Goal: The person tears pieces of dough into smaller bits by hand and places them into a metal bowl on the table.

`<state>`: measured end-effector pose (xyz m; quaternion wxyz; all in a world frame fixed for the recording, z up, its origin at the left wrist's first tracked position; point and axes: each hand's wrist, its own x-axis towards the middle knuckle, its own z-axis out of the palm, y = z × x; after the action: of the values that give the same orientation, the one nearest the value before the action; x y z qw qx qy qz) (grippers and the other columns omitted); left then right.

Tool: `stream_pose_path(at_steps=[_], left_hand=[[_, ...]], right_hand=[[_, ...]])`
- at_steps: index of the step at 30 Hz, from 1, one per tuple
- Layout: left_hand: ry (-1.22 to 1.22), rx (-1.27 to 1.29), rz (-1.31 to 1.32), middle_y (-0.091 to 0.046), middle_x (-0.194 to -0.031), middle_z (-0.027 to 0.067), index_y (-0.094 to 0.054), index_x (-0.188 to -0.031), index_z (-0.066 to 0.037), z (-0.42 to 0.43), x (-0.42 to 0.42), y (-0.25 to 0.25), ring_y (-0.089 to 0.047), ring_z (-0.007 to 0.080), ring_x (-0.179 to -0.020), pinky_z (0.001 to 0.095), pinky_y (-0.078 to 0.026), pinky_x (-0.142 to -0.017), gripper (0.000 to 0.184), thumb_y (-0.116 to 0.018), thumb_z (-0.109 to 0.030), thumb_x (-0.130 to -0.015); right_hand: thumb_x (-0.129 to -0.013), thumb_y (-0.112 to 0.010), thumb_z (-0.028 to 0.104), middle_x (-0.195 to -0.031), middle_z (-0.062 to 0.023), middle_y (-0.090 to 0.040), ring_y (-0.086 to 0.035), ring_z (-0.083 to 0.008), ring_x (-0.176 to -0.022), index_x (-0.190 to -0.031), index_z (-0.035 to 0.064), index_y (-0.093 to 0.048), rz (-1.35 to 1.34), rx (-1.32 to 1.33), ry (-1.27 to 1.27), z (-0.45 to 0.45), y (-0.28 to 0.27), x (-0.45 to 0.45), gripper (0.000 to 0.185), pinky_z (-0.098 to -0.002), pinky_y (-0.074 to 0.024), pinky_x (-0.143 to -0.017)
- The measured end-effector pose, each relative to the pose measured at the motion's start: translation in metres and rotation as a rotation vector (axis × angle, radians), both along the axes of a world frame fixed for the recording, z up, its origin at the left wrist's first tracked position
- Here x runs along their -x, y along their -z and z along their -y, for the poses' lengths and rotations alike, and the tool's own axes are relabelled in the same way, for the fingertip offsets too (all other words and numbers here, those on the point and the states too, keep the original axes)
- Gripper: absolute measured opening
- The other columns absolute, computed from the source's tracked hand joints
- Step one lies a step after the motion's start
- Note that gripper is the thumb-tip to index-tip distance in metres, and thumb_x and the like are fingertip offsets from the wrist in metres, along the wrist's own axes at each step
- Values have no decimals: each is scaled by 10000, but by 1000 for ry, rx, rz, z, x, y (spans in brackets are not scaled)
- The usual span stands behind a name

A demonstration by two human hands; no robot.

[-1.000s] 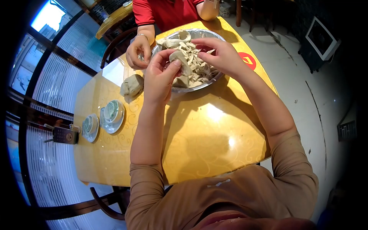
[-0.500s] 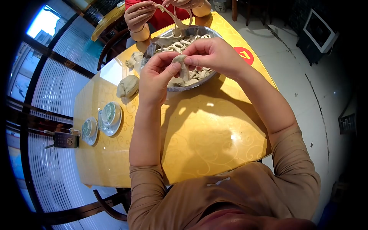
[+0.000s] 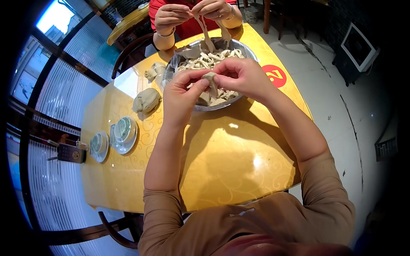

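Over the near rim of a large metal bowl (image 3: pixel 224 105), both my hands pinch one small greyish piece of what looks like dough (image 3: pixel 212 87). My left hand (image 3: pixel 181 96) grips its left side between thumb and fingers. From the right, my right hand (image 3: pixel 245 79) holds its upper edge with thumb and forefinger. The piece hangs down between them. Long pale strips (image 3: pixel 200 64) and flatter torn pieces lie in the bowl, partly hidden behind my hands. Across the table, another person's hands (image 3: pixel 173 19) hold long stretched strips (image 3: pixel 205 36) above the bowl.
Left of the bowl sit a large dough-like lump (image 3: pixel 146 100) and a smaller one (image 3: pixel 154 71). Two wrapped dish sets (image 3: pixel 124 130) and a dark box (image 3: pixel 70 153) stand along the table's left side. A red round sticker (image 3: pixel 274 76) is at the right edge.
The view has shifted slightly, so everything sits a little lower. My hands still pinch the piece, which looks shorter and more folded. The other person's strips hang lower, towards the bowl.
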<state>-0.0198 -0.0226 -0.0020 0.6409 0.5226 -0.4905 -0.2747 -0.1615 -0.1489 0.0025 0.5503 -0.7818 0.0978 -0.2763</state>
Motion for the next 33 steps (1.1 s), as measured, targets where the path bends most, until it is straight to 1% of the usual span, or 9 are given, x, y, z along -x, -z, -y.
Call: stream_pose_path(at_steps=[3,9,12,15,18,21,27,30,33], left_hand=[[-193,32,447,-612,-977,71,-636,-1039,22,-1,6,-1,-619,132,-870,239,-522,-738,206,-641,0,-834],[-231,180,547,-592,-997,77,-617,-1032,21,1,12,6,-613,119,-899,217,-522,-769,261,-658,64,-778],[-272,213,540,-586,-977,74,-586,-1004,23,3,17,9,-602,111,-894,222,-519,-778,256,-645,75,-760],[-308,219,620,-572,-941,61,-557,-966,23,3,16,12,-586,103,-863,226,-517,-772,249,-622,86,-734],[-317,223,619,-559,-916,51,-553,-941,20,4,16,15,-569,95,-839,223,-507,-760,239,-578,102,-717],[-329,218,607,-556,-907,46,-555,-940,18,3,18,13,-567,92,-837,217,-496,-749,246,-554,113,-713],[-287,217,484,-562,-939,46,-556,-942,19,2,20,10,-569,93,-845,211,-483,-761,249,-533,118,-714],[-267,221,424,-569,-963,52,-550,-986,15,3,18,12,-573,94,-856,212,-481,-768,263,-548,112,-741],[-251,218,271,-573,-973,59,-535,-1036,10,3,23,7,-574,96,-864,213,-482,-767,283,-571,101,-771]], right_hand=[[-836,-630,58,-823,-18,-639,-585,-55,-731,-939,-12,-636,-8,-2,8,2,3,0,125,-210,-495,-668],[-812,-631,48,-811,-15,-640,-582,-59,-732,-914,-7,-633,-5,93,38,-1,-1,3,116,-217,-489,-661],[-796,-636,50,-793,-27,-639,-588,-76,-718,-899,3,-635,50,173,46,-3,1,2,113,-223,-484,-647],[-751,-647,115,-702,-70,-631,-612,-174,-638,-825,44,-650,159,370,131,-8,5,-2,103,-277,-496,-603],[-737,-646,110,-696,-79,-614,-599,-203,-640,-807,40,-642,217,411,196,-14,9,-5,99,-290,-494,-608],[-741,-644,111,-697,-71,-617,-608,-181,-633,-813,39,-648,210,387,199,-13,11,-7,102,-284,-496,-598],[-744,-631,103,-705,-75,-641,-628,-137,-624,-835,32,-662,136,150,129,-13,6,-4,119,-255,-503,-594],[-751,-622,100,-705,-76,-650,-631,-123,-632,-850,22,-659,149,190,143,-12,7,-6,131,-251,-505,-603],[-768,-654,130,-732,-54,-658,-628,-105,-658,-882,18,-655,97,52,114,-13,0,-2,160,-247,-504,-619]])
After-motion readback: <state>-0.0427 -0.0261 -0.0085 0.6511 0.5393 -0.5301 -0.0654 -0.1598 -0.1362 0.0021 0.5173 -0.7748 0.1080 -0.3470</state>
